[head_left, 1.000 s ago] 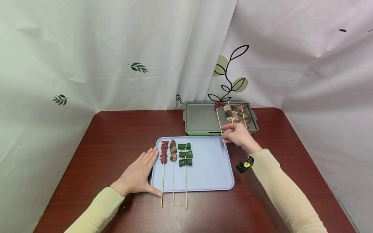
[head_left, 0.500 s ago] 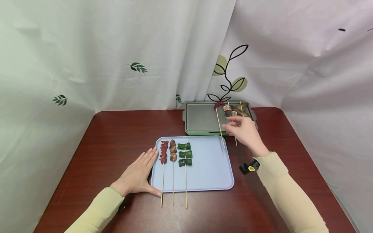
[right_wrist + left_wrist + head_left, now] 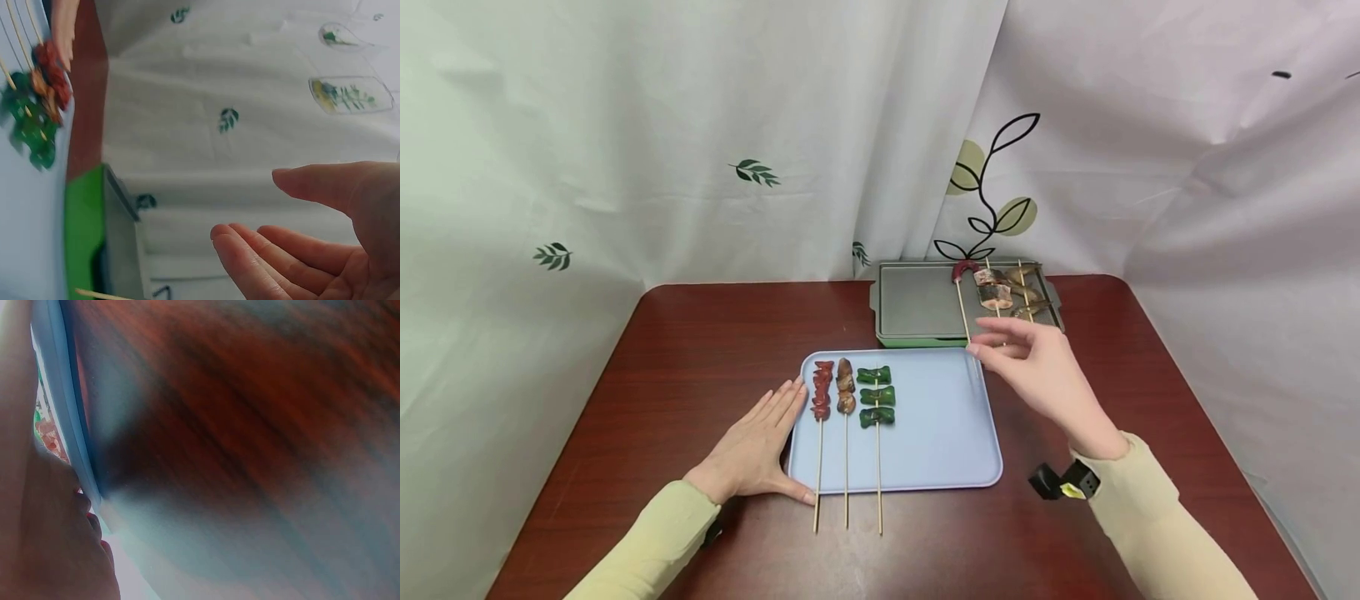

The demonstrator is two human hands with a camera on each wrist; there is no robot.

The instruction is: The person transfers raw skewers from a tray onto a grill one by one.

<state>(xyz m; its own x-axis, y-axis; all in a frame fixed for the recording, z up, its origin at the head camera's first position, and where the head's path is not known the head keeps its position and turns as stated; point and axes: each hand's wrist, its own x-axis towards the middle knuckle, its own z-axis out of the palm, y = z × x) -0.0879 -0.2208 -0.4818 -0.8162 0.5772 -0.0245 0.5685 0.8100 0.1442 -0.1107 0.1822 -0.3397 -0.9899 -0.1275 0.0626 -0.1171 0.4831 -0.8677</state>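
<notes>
My left hand [image 3: 758,450] rests flat along the left edge of a pale blue tray [image 3: 940,433], fingers straight. On the tray lie three skewers: one with red pieces [image 3: 822,392], one with brown pieces [image 3: 846,387], and one with green rolled pieces [image 3: 877,397]. Over the tray's far right corner is my right hand [image 3: 1037,367]; the right wrist view shows its thumb and fingers [image 3: 250,256] apart with nothing between them. Near its fingertips runs the stick of a skewer with a dark red curved piece [image 3: 964,270], lying on a grey griddle [image 3: 917,304].
The griddle has a green base [image 3: 917,342]. Also on it are a skewer of cut fish chunks [image 3: 995,296] and one of small whole fish [image 3: 1026,279]. A brown wooden table [image 3: 715,333] carries everything, with a white leaf-printed curtain [image 3: 700,125] behind.
My right hand has let go of the red-piece skewer's stick, lifted away to the right, then come back toward the body. The skewer stays on the griddle. My left hand has not moved.
</notes>
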